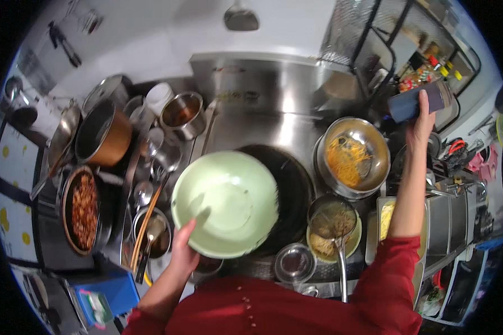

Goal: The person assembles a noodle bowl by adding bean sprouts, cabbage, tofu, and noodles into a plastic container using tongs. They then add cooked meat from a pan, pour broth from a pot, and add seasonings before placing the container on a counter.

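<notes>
My left hand [183, 251] grips the near left rim of a wide pale green bowl [229, 204]. The bowl holds nothing but a few dark specks and is tilted over the black wok [293, 195], hiding part of it. Far to the right, my right arm is stretched out. My right hand [421, 127] is closed on a dark blue-grey rectangular thing [411, 105] with a brownish end; its kind cannot be made out. A steel bowl with orange-yellow shreds [349, 162] stands right of the wok.
A mesh strainer [332, 218] rests over a small bowl of pale shreds [327, 248], beside a glass bowl [294, 262]. On the left are a pan of diced brown food [85, 212], a copper-coloured pot [106, 134], a steel pot [183, 114] and chopsticks [150, 223].
</notes>
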`<action>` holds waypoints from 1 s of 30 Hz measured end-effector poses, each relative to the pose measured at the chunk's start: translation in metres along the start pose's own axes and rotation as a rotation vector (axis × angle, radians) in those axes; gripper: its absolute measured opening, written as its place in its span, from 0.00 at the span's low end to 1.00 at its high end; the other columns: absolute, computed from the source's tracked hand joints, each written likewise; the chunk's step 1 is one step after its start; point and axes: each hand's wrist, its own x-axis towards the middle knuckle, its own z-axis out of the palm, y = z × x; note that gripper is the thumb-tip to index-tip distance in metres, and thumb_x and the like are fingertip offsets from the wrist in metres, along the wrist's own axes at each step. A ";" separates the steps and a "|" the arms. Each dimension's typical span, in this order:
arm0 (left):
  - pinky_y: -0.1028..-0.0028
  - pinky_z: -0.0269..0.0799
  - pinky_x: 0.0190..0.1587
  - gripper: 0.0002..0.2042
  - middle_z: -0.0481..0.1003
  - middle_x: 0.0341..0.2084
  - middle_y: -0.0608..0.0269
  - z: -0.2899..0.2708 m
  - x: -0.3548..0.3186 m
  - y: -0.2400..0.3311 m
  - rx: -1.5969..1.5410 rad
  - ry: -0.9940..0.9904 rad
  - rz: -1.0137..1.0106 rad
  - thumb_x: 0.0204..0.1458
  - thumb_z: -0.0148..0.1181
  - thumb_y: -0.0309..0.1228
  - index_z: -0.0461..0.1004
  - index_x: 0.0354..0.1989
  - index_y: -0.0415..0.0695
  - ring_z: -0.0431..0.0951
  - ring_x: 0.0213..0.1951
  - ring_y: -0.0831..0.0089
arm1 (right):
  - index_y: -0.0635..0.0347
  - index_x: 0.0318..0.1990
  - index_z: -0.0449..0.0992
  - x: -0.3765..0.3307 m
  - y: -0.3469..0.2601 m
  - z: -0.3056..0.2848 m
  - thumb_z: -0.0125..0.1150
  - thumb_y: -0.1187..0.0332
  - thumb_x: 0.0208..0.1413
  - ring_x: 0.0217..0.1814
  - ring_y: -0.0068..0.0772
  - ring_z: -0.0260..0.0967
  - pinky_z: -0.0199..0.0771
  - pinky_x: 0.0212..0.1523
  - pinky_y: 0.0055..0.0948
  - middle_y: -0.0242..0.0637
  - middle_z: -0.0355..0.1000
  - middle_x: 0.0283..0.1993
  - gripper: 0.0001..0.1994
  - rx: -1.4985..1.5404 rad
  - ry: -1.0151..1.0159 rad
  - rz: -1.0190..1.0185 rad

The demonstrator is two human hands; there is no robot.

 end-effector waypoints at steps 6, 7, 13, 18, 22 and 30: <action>0.61 0.60 0.66 0.33 0.65 0.63 0.52 0.005 -0.001 -0.009 0.053 -0.089 0.105 0.65 0.48 0.51 0.56 0.69 0.38 0.66 0.64 0.60 | 0.56 0.46 0.76 -0.157 -0.068 0.153 0.76 0.58 0.35 0.43 0.43 0.75 0.74 0.44 0.39 0.37 0.75 0.39 0.27 -1.233 -1.353 -0.483; 0.61 0.62 0.65 0.32 0.66 0.62 0.53 0.001 -0.005 -0.007 0.053 -0.105 0.112 0.65 0.48 0.51 0.57 0.68 0.39 0.66 0.63 0.62 | 0.55 0.45 0.76 -0.177 -0.072 0.169 0.76 0.58 0.34 0.43 0.43 0.74 0.73 0.43 0.38 0.37 0.74 0.39 0.27 -1.303 -1.511 -0.511; 0.61 0.63 0.64 0.34 0.64 0.63 0.55 -0.036 -0.020 0.008 0.025 -0.103 0.183 0.64 0.50 0.52 0.53 0.70 0.41 0.66 0.63 0.62 | 0.49 0.51 0.73 -0.238 -0.071 0.241 0.75 0.54 0.37 0.47 0.33 0.74 0.71 0.48 0.35 0.31 0.74 0.42 0.31 -1.504 -1.836 -0.472; 0.59 0.62 0.65 0.37 0.60 0.66 0.53 -0.052 -0.031 0.020 0.024 -0.075 0.234 0.63 0.52 0.54 0.49 0.72 0.43 0.64 0.65 0.61 | 0.47 0.49 0.73 -0.273 -0.055 0.263 0.74 0.56 0.42 0.50 0.33 0.73 0.71 0.48 0.33 0.30 0.72 0.41 0.25 -1.505 -1.609 -0.865; 0.58 0.61 0.66 0.39 0.58 0.67 0.53 -0.054 -0.036 0.030 0.022 -0.089 0.231 0.62 0.52 0.55 0.47 0.73 0.43 0.62 0.66 0.60 | 0.47 0.50 0.74 -0.281 -0.032 0.273 0.73 0.56 0.43 0.49 0.32 0.73 0.69 0.48 0.34 0.30 0.73 0.42 0.25 -1.541 -1.559 -0.864; 0.64 0.59 0.66 0.32 0.61 0.64 0.52 -0.026 -0.030 0.036 0.044 -0.122 0.256 0.66 0.50 0.47 0.49 0.71 0.43 0.62 0.65 0.64 | 0.45 0.58 0.73 -0.252 -0.011 0.244 0.74 0.54 0.38 0.48 0.37 0.71 0.68 0.51 0.36 0.30 0.72 0.41 0.34 -1.464 -1.456 -0.676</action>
